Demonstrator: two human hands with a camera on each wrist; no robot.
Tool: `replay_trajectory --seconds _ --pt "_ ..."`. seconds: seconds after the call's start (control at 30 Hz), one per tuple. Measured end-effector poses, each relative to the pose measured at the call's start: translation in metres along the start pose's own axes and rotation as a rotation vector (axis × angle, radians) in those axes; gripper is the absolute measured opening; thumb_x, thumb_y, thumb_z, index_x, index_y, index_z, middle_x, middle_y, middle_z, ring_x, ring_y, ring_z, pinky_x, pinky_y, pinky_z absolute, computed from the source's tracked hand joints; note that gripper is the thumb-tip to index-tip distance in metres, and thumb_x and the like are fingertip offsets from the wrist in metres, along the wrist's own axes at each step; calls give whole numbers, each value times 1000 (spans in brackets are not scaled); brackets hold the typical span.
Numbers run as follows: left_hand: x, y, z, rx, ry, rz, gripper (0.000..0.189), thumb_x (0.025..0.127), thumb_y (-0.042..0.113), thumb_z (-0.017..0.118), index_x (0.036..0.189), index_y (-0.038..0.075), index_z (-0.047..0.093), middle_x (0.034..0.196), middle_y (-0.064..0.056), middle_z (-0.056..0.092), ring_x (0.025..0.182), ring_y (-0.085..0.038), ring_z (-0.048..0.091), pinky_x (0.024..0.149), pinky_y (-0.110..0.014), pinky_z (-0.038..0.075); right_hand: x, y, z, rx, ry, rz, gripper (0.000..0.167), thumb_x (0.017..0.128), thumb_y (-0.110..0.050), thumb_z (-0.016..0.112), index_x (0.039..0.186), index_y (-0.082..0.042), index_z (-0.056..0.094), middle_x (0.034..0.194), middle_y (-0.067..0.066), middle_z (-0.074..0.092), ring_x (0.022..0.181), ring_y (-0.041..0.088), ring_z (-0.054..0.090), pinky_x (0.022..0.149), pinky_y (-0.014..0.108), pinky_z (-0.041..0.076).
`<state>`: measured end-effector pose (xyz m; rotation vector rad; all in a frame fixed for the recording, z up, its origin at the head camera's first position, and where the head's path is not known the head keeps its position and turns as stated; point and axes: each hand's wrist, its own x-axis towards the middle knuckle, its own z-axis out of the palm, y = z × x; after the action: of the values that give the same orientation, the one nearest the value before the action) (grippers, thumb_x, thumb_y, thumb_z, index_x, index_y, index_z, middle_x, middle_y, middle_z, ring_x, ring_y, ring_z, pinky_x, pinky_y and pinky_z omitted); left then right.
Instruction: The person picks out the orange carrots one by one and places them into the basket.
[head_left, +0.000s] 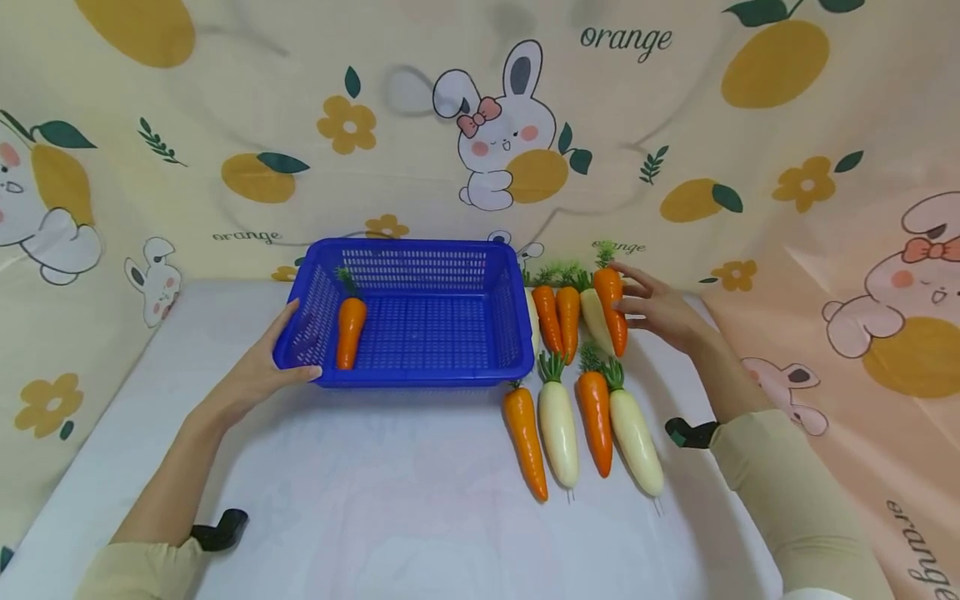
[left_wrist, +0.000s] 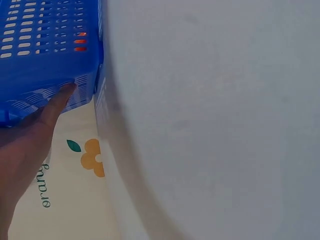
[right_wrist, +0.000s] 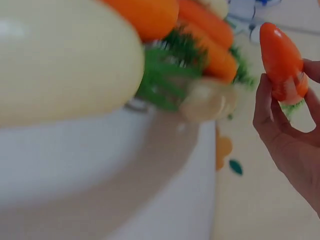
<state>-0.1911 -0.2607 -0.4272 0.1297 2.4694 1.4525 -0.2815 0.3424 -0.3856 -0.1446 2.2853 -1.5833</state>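
Picking up a carrot [head_left: 611,310] seems the step in hand: the right hand [head_left: 662,312] pinches it, thumb and fingers parted only by its width, at the right end of the far row of vegetables [head_left: 548,321]. The next move likely calls for a firm hold leftward to the blue basket [head_left: 420,377]; the left hand [head_left: 257,371], thumb and fingers spread wide, rests against its near left corner.

We log bare hands, left hand [head_left: 255,371] and right hand [head_left: 663,310]. Both our arms wear plain beige cloth: left sleeve [head_left: 138,573] and right sleeve [head_left: 795,500], the latter creased, with a white patch [head_left: 817,594] at the frame's bottom. Black curved fittings protrude at both cuffs: left fitting [head_left: 222,530], right fitting [head_left: 693,434], the latter marked green.
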Motion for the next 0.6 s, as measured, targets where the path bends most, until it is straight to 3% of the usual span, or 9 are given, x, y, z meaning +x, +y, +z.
replay_trajectory --seconds 0.33,0.47,0.6 --pt "3 1 2 4 -1 4 112 87 35 76 156 40 -12 165 -15 -11 149 -45 -4 113 -72 7 3 -45 40 1 -86 -34 66 99 -14 60 156 -33 31 154 10 34 134 34 41 99 46 51" --pt "4 1 3 -3 9 -3 111 87 38 76 155 42 -12 166 -14 -10 149 -45 -4 113 -72 8 8 -61 59 13 -112 -49 68 98 -12 61 156 -32 32 154 10 34 133 32 41 93 40 53" --pt "3 0 4 -25 13 -3 111 88 37 76 155 42 -12 166 -13 -11 150 -44 -4 113 -71 8 18 -73 78 21 -134 -51 69 96 -12 64 155 -32 34 150 12 38 119 31 52 84 33 55"
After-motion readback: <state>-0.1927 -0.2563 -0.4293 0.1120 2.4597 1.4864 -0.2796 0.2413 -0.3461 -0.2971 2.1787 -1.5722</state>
